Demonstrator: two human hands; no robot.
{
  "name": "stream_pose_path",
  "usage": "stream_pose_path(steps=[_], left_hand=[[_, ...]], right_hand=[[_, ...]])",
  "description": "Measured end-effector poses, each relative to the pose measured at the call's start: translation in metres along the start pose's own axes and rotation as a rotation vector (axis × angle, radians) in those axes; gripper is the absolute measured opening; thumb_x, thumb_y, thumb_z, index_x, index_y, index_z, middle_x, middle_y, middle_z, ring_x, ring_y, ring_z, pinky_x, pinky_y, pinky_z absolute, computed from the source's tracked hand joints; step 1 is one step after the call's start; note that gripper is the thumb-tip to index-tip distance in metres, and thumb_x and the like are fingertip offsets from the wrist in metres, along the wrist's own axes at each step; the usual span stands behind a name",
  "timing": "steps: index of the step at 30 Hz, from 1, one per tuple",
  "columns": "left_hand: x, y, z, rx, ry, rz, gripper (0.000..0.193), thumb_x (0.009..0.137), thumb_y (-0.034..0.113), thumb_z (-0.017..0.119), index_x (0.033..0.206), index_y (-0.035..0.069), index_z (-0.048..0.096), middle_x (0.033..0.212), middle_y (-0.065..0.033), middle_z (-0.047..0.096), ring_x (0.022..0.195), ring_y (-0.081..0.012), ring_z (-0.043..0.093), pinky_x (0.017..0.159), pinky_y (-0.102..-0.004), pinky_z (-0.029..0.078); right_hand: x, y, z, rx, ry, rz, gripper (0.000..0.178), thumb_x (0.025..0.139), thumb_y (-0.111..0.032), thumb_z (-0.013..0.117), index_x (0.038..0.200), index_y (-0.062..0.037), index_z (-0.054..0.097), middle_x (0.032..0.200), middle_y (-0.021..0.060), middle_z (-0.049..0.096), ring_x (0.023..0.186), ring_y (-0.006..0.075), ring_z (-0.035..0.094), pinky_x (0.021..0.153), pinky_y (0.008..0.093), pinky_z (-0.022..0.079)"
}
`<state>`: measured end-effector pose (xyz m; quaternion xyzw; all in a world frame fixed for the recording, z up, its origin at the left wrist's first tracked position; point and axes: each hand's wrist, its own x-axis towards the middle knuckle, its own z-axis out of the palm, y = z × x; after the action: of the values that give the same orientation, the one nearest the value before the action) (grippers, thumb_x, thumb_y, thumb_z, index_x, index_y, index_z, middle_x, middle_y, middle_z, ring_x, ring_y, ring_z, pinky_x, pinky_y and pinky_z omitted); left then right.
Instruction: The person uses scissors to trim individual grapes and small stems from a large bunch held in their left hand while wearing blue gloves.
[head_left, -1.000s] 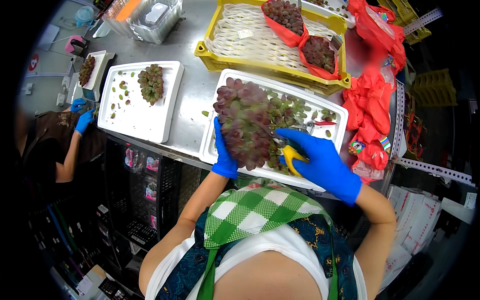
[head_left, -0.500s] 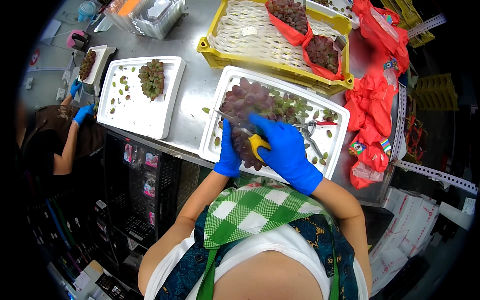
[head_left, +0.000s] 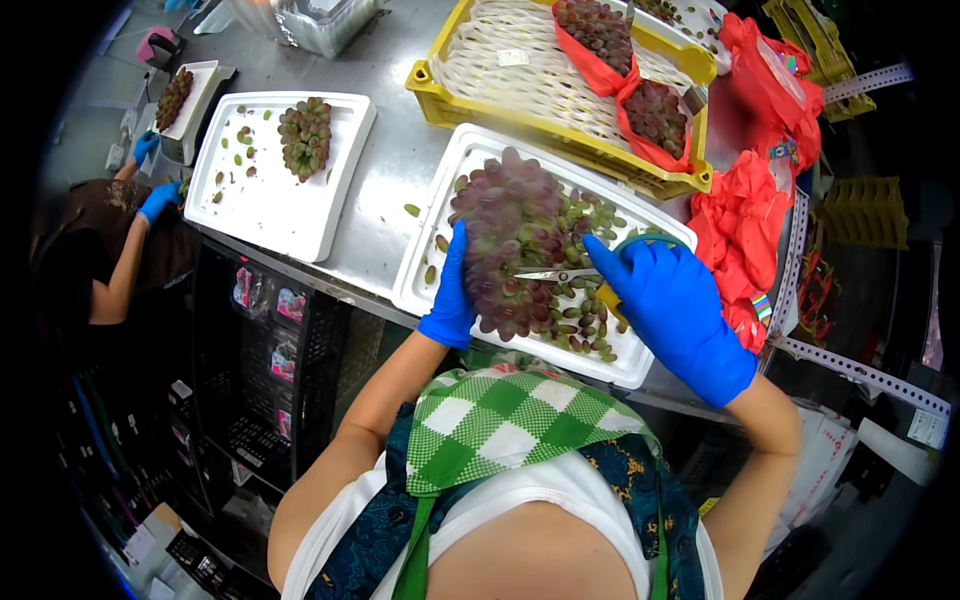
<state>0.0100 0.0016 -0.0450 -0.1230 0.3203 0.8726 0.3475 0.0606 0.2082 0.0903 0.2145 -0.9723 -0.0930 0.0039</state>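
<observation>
A large bunch of dark reddish-purple grapes (head_left: 508, 235) lies in the white tray (head_left: 408, 290) before me. My blue-gloved left hand (head_left: 452, 298) holds its left side, with some fingers hidden against the fruit. In my blue-gloved right hand (head_left: 680, 315) is a pair of scissors (head_left: 565, 275) with a yellow handle part. The blades point left over the bunch's right side. Loose greenish grapes (head_left: 580, 335) are scattered between the bunch and my right hand. The red-handled snips seen earlier are out of sight.
Beyond the tray stands a yellow crate (head_left: 430, 95) with foam netting and red-wrapped grapes (head_left: 655, 115). Red bags (head_left: 740, 215) crowd the right side. Another white tray (head_left: 270, 220) at left holds a bunch and loose grapes. A co-worker's gloved hand (head_left: 158, 202) shows far left.
My right hand has swung right with the scissors, off the bunch's near part, and the blades now lie across its right side. My left hand stays at the bunch, which shows more fully.
</observation>
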Motion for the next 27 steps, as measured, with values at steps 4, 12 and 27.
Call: stream_pose_path(steps=[4,12,27], left_hand=[[-0.002,-0.002,0.000,-0.040,-0.036,0.002,0.056,0.088,0.048,0.032,0.128,0.008,0.032,0.121,-0.0078,0.045,0.106,-0.0174,0.049,0.087,-0.0323,0.044],[0.002,-0.009,-0.009,0.079,-0.025,0.093,0.050,0.089,0.041,0.035,0.128,0.010,0.031,0.123,-0.0071,0.042,0.109,-0.0175,0.046,0.091,-0.0310,0.040],[0.007,-0.018,-0.003,-0.008,-0.100,0.098,0.047,0.089,0.032,0.040,0.128,0.009,0.027,0.123,-0.0096,0.040,0.110,-0.0179,0.045,0.092,-0.0309,0.040]], right_hand=[[0.009,-0.007,-0.008,-0.374,-0.018,-0.126,0.052,0.073,-0.011,0.051,0.124,-0.0159,0.043,0.076,0.0025,0.046,0.071,0.0171,0.047,0.063,0.0300,0.041],[0.016,-0.021,-0.010,-0.428,-0.014,-0.152,0.046,0.076,-0.010,0.048,0.121,-0.0068,0.044,0.070,0.0022,0.041,0.066,0.0154,0.045,0.060,0.0287,0.040],[0.034,-0.046,-0.035,-0.608,-0.233,-0.315,0.039,0.077,-0.010,0.046,0.112,0.0079,0.046,0.070,0.0062,0.047,0.063,0.0175,0.048,0.055,0.0291,0.038]])
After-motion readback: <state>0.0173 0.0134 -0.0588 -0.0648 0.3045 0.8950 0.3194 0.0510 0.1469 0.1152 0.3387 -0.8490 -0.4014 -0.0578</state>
